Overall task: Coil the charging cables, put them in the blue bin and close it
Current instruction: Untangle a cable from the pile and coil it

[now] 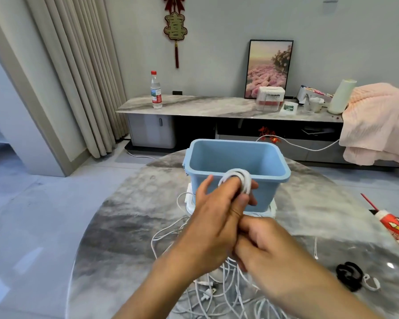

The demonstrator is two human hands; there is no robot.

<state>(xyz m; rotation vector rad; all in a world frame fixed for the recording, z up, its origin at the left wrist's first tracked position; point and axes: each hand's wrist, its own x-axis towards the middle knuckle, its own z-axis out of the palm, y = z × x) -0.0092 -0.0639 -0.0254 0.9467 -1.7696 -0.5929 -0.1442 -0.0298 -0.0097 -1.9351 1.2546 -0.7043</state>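
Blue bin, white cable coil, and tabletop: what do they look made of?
Blue bin: looks like moulded plastic, matte, with a smooth uniform colour and rolled rim. White cable coil, held in the left hand: probably rubbery plastic sheathing, smooth, bending in tight loops. Tabletop: glossy grey veined surface with light reflections; marble or a stone-look slab, cannot tell which.

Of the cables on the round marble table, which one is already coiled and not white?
The black cable near the table's right edge: a small coil, lying alone. The loose white cables lie tangled under the hands.
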